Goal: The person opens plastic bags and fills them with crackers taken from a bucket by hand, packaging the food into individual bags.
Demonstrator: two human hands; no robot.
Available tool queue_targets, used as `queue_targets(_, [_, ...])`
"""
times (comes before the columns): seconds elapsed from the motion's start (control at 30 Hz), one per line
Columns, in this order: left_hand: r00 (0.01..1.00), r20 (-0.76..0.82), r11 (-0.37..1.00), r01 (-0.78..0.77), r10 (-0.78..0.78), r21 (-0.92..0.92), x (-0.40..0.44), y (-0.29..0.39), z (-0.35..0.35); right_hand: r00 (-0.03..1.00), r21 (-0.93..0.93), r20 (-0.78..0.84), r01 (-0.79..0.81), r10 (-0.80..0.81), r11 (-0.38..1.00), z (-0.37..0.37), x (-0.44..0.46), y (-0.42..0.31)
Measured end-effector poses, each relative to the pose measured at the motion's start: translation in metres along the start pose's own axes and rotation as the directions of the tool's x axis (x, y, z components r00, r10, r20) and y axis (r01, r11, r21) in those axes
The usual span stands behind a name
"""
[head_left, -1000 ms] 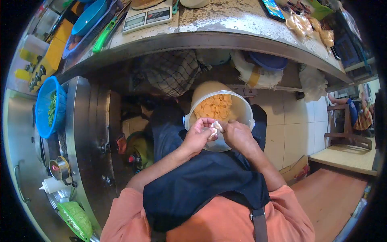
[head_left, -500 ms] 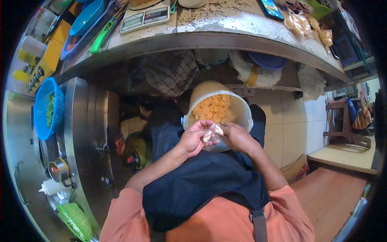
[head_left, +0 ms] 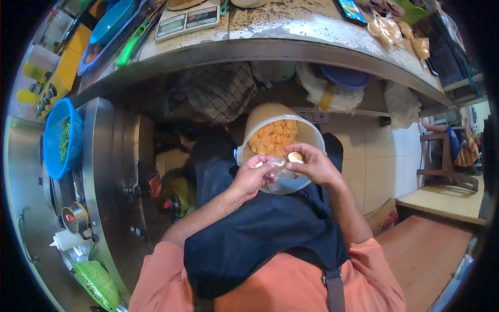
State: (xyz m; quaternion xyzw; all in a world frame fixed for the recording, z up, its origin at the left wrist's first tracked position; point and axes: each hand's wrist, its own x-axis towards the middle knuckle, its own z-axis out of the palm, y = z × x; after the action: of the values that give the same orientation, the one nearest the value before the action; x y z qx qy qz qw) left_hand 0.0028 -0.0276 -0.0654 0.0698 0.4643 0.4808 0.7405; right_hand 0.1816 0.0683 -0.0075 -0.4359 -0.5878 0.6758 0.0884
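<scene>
A white bucket (head_left: 321,151) is tipped toward me between my knees, with flat orange chips (head_left: 273,136) in its far part. Over its near rim, my left hand (head_left: 250,179) pinches what looks like a small clear plastic bag (head_left: 279,167). A bit of something white shows at the left fingertips, too small to name. My right hand (head_left: 318,165) is closed on a pale, round, flat piece (head_left: 294,157), held between thumb and fingers just right of the bag. Whether the right fingers also touch the bag, I cannot tell.
A metal-edged counter (head_left: 291,46) crosses ahead, bearing a kitchen scale (head_left: 188,21), a green-handled tool (head_left: 131,47) and a phone (head_left: 351,11). At left hangs or stands a blue basket (head_left: 63,139) with greens. A wooden stool (head_left: 436,161) is at right.
My right hand has shifted up and to the right, away from the left, and the pale round piece now shows in its fingers. The left hand has moved little.
</scene>
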Motion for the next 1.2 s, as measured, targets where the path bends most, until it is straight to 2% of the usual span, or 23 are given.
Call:
queue_targets(0.03, [1.0,0.001,1.0,0.0,0.0,-0.001,0.0,0.001,0.002,0.998,0.291,0.057,-0.034,0.018,0.956,-0.001,-0.001,-0.002])
queue_targets(0.07, [1.0,-0.023,1.0,0.0,0.0,-0.014,0.0,0.002,0.003,0.995,0.378,0.095,-0.067,0.033,0.923,-0.002,-0.003,-0.005])
queue_targets(0.2, [0.999,-0.046,0.994,-0.033,0.028,-0.1,0.001,0.002,0.005,0.99,0.496,0.137,-0.073,0.004,0.865,-0.003,-0.002,0.007])
queue_targets(0.27, [0.999,-0.043,0.995,-0.026,0.022,-0.1,0.002,0.002,0.004,0.994,0.296,0.093,0.033,-0.063,0.955,0.001,0.0,0.008])
queue_targets(0.3, [0.999,-0.039,0.995,-0.021,0.017,-0.099,0.002,0.002,0.004,0.994,0.296,0.093,0.032,-0.062,0.955,0.003,0.0,0.011])
queue_targets(0.37, [0.999,-0.028,0.993,-0.022,0.019,-0.113,0.002,0.002,0.004,0.995,-0.054,0.061,0.086,-0.082,0.995,0.007,0.0,0.015])
queue_targets(0.4, [1.0,-0.017,0.992,-0.024,0.022,-0.125,0.002,0.002,0.004,0.995,-0.053,0.061,0.085,-0.082,0.995,0.009,-0.002,0.009])
queue_targets(0.47, [1.0,0.005,0.989,-0.024,0.025,-0.145,0.001,0.002,0.005,0.964,-0.467,0.012,0.239,-0.264,0.851,0.014,-0.008,-0.005])
queue_targets(0.5, [0.999,0.028,0.986,-0.024,0.029,-0.165,0.001,0.001,0.005,0.964,-0.468,0.013,0.24,-0.264,0.851,0.017,-0.008,-0.008])
queue_targets(0.57, [0.999,0.032,0.983,-0.015,0.021,-0.182,0.002,-0.001,0.005,0.917,-0.586,-0.04,0.3,-0.396,0.753,0.023,-0.009,-0.012])
queue_targets(0.8, [0.995,0.098,0.97,0.022,0.002,-0.242,0.007,-0.003,-0.003,0.945,-0.543,0.033,0.289,-0.324,0.788,0.026,-0.014,-0.021])
queue_targets(0.9, [0.996,0.093,0.965,0.039,-0.015,-0.258,0.004,-0.001,0.0,0.917,-0.522,-0.06,0.308,-0.395,0.795,0.025,-0.012,-0.013])
queue_targets(1.03, [0.997,0.079,0.97,0.027,-0.008,-0.24,0.002,-0.002,0.002,0.918,-0.668,-0.022,0.281,-0.395,0.689,0.028,-0.007,-0.004])
queue_targets(1.1, [0.995,0.08,0.985,0.075,-0.063,-0.153,0.003,-0.004,0.0,0.918,-0.713,-0.032,0.256,-0.395,0.652,0.029,-0.003,0.004])
queue_targets(1.17, [0.992,0.1,0.984,0.09,-0.075,-0.151,0.003,-0.006,-0.005,0.851,-0.788,0.055,0.359,-0.523,0.501,0.025,0.002,0.011])
queue_targets(1.2, [0.989,0.119,0.983,0.107,-0.09,-0.147,0.001,-0.006,-0.007,0.85,-0.786,0.059,0.363,-0.523,0.501,0.026,0.004,0.016])
